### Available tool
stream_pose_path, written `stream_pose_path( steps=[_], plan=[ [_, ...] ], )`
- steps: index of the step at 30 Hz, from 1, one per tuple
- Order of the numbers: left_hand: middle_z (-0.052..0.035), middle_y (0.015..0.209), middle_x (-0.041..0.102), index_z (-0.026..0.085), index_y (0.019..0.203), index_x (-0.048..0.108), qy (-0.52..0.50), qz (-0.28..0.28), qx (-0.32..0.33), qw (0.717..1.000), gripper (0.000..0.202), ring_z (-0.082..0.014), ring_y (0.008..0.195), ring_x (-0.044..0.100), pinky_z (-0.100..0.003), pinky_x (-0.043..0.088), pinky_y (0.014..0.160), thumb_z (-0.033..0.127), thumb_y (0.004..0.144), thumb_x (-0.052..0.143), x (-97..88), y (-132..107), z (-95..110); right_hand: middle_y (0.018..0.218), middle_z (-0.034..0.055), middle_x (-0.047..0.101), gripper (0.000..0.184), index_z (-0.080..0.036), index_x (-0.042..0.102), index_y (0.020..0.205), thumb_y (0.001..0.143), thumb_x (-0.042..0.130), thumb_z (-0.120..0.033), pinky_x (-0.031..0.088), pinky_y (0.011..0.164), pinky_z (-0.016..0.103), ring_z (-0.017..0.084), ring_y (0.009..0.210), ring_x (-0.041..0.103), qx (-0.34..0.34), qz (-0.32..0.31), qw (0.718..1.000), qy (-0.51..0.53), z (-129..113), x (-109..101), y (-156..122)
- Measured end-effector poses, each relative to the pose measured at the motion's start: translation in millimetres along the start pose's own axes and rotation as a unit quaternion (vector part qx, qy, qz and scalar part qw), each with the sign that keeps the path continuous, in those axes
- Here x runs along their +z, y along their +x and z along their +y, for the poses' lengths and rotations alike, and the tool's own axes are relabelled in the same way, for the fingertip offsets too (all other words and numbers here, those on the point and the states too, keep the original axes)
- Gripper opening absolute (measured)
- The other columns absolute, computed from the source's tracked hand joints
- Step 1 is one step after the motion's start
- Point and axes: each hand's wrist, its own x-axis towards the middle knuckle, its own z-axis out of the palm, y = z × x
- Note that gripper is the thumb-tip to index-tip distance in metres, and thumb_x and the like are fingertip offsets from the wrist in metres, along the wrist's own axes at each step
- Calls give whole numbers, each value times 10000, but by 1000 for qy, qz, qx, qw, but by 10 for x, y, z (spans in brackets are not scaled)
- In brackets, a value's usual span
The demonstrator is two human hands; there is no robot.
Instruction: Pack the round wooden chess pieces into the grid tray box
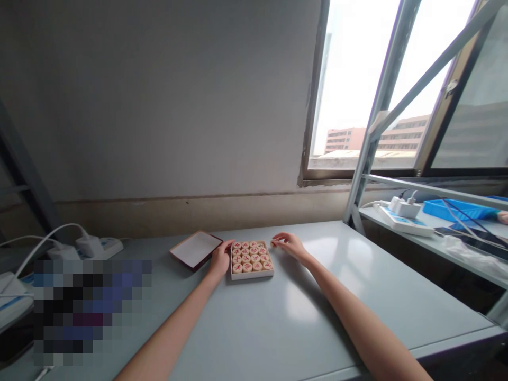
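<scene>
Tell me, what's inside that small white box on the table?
The open white box is filled with round, cream-coloured xiangqi pieces marked with red characters, lying flat in rows. The box's floor is covered by them, so whatever lies underneath cannot be seen.

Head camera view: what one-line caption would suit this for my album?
Left hand at a box of xiangqi pieces, right hand pinching one piece beside it, on a grey table.
</scene>
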Motion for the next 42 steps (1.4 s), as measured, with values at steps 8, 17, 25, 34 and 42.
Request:
stream_pose_path(
  steps=[8,17,25,34,42],
  plan=[
    [-82,1054,638,131,1008,577,2,2,4,1000,522,-148,992,577,-301,427,923,-21,574,329,-8,-11,44,1140,43,537,221,-309,634,980,841,469,-357,293,841,386,220,1046,438,-151,54,967,-196,-286,29,-160],
    [-77,1045,640,154,917,612,30,20,-9,999,297,-193,1021,562,-339,410,932,186,745,372,-56,-32,165,908,6,644,132,-267,670,791,746,596,-366,317,812,372,201,906,518,-117,-23,990,-81,-267,113,-167],
    [-92,1037,637,140,931,577,-12,-3,-4,1000,325,-169,997,577,-304,426,914,65,667,404,-36,-20,138,755,16,656,129,-190,633,770,686,622,-288,417,599,247,151,686,585,-42,-94,994,43,-149,-163,-37],
    [-104,1039,625,134,924,564,-24,-4,3,1000,289,-165,983,573,-308,419,913,67,685,415,-51,-45,151,840,55,573,188,-183,610,848,752,574,-341,384,671,288,174,756,533,-45,37,987,-148,-132,-283,-120],
    [-78,1034,627,149,928,576,-6,-14,-13,1000,290,-164,993,559,-296,409,912,64,692,431,-49,-52,173,807,39,537,237,-234,681,925,718,630,-338,390,678,250,146,739,486,-207,-216,953,-42,-395,-197,-155]
  ],
)
